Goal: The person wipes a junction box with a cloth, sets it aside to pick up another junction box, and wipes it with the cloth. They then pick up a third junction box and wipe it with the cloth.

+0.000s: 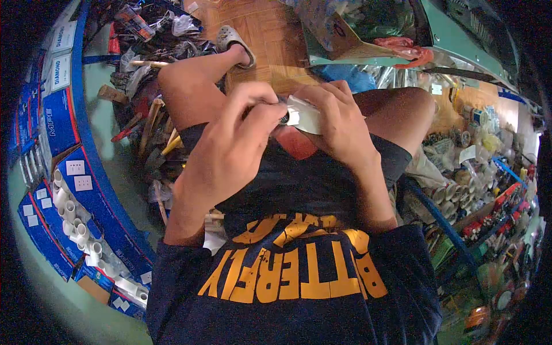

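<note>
Both hands are raised in front of my lap, close together. My left hand (233,141) is closed, its thumb and fingertips pinching a small dark piece with a bright, shiny edge whose kind I cannot make out. In my right hand (339,123) is a pale, flat, slightly glossy piece (309,119), gripped between thumb and fingers. The pale piece reaches toward the left fingertips and seems to meet the dark one there. Just below the hands shows a rounded red-orange surface (296,144), partly covered by them.
On the left, a shelf holds blue boxes (60,123) and white pipe fittings (80,233). Tools with wooden handles (150,123) lie beside my leg. An opened cardboard flap (339,40) stands ahead. Bagged goods and fittings (454,192) crowd the right side.
</note>
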Tool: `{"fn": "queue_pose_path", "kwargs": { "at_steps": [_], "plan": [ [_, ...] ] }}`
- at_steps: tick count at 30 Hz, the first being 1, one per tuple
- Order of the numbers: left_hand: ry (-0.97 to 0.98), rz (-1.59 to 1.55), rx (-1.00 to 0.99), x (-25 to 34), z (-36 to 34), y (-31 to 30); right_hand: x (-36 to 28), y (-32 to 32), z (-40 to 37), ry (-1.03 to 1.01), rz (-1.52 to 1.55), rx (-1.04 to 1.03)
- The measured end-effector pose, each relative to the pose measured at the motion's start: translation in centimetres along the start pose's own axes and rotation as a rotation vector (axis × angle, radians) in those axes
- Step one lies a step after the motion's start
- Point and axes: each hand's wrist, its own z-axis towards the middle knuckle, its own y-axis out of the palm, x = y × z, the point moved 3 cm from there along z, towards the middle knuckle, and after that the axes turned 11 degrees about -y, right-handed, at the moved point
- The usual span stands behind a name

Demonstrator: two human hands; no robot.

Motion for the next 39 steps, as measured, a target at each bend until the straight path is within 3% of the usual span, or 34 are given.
{"fn": "queue_pose_path", "kwargs": {
  "at_steps": [5, 7, 13, 15, 19, 20, 23, 25, 27, 32, 34, 39],
  "plan": [
    [-0.094, -0.062, 0.034, -0.3, -0.3, 0.2, -0.1, 0.2, -0.3, 0.042, 0.076, 0.015],
    [0.01, -0.009, 0.123, -0.7, -0.3, 0.1, -0.2, 0.2, -0.3, 0.037, 0.085, 0.018],
    [0.039, -0.012, 0.203, -0.4, -0.4, 0.5, -0.5, 0.0, -0.1, 0.016, 0.064, -0.047],
    [0.002, -0.046, 0.179, -0.6, -0.5, 0.6, -0.1, 0.7, -0.6, 0.178, 0.173, -0.054],
    [-0.068, -0.159, 0.2, -2.1, -0.5, 1.3, -0.2, 0.4, -0.1, 0.254, 0.31, -0.043],
    [-0.069, -0.161, 0.198, -2.0, -0.5, 1.1, -0.2, 0.5, -0.1, 0.283, 0.477, -0.056],
    [-0.216, -0.273, 0.087, -2.3, -0.3, 0.9, 0.2, 0.6, -0.2, 0.351, 0.806, -0.006],
    [-0.399, -0.613, -0.017, -2.9, -0.3, 1.3, 0.6, 0.5, -0.3, 0.39, 0.964, 0.06],
    [-0.335, -0.518, -0.088, -3.5, -0.2, 1.1, 0.7, 0.7, -0.6, 0.53, 1.24, 0.003],
    [-0.286, -0.385, -0.227, -3.7, -0.4, 1.5, 0.6, 0.7, -0.7, 0.578, 1.242, -0.062],
    [-0.257, -0.37, -0.164, -3.3, -0.3, 1.6, 0.4, 0.8, -0.7, 0.674, 1.265, -0.043],
    [-0.358, -0.541, -0.112, -3.8, -1.7, 3.8, 0.5, -0.3, -0.2, 0.685, 1.323, -0.096]
  ]
}}
